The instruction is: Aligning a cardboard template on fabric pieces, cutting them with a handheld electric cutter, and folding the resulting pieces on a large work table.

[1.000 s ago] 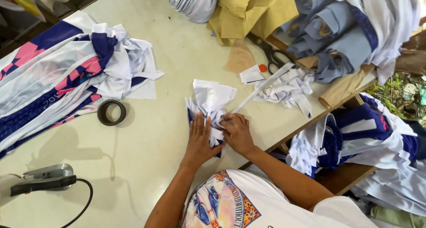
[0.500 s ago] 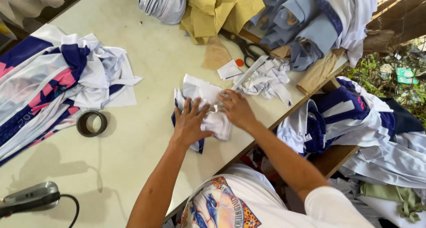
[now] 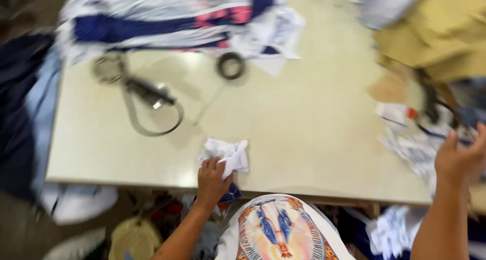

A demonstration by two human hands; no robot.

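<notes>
Right hand [image 3: 458, 159] now off the cloth bundle [image 3: 228, 156], seemingly empty.

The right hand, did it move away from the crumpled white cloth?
Yes. The right hand has left the crumpled white cloth and now sits toward the table's right edge, by the white scraps; only the left hand holds the cloth.
</notes>
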